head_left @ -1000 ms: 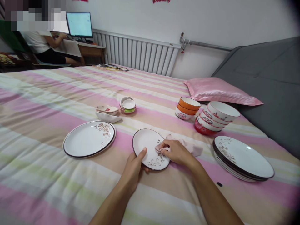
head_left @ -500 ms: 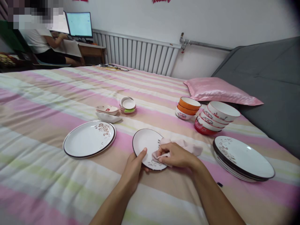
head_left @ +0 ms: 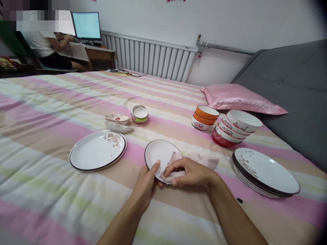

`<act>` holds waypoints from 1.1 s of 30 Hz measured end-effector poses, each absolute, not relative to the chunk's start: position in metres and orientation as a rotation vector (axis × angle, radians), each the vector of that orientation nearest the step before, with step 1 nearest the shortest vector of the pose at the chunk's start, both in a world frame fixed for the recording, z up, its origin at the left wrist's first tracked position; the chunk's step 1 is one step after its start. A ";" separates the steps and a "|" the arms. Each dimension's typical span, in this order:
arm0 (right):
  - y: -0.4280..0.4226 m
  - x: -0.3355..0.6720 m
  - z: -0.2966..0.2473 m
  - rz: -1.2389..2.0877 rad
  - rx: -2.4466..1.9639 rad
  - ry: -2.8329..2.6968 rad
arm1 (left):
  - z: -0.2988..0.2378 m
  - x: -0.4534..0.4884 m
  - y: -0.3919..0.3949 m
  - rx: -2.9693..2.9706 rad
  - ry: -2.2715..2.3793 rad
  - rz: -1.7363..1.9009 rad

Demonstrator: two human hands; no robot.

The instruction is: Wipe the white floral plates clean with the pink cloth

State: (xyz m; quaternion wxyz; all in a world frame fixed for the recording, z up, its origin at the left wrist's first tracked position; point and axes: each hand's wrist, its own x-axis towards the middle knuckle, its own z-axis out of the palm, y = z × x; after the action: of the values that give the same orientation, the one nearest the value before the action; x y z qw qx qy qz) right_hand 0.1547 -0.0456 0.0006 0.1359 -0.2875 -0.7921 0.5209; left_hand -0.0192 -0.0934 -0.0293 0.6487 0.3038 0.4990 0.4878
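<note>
A small white plate (head_left: 157, 154) with a dark rim lies on the striped bedspread in front of me. My left hand (head_left: 146, 182) grips its near edge, thumb on top. My right hand (head_left: 191, 172) presses a pale pink cloth (head_left: 201, 160) onto the plate's near right part, fingers curled over the cloth. The cloth trails off to the right of the plate and hides the plate's flower pattern.
A larger flowered plate (head_left: 97, 150) lies to the left, a stack of plates (head_left: 265, 172) to the right. Stacked bowls (head_left: 236, 127), orange bowls (head_left: 205, 116) and small dishes (head_left: 139, 113) stand further back. A pink pillow (head_left: 240, 98) lies beyond. Another person (head_left: 48, 47) sits at a desk.
My right hand has slid the cloth leftward and toward me across the plate, now covering the flower pattern. My left hand keeps its grip on the plate's edge.
</note>
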 end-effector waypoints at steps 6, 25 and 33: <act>-0.046 0.155 0.001 1.524 -0.901 -2.330 | -0.032 -0.019 -0.092 0.692 1.139 1.109; -0.050 0.155 0.005 1.571 -0.940 -2.379 | -0.033 -0.019 -0.092 0.674 1.115 1.127; -0.058 0.135 0.004 1.443 -0.846 -2.272 | -0.024 -0.021 -0.094 0.538 0.845 1.164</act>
State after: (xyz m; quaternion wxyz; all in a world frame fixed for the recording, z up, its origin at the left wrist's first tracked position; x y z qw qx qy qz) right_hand 0.1353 -0.0579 0.0038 0.1595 -0.2960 -0.7951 0.5048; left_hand -0.0207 -0.0942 -0.0244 0.7193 0.2432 0.3823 0.5266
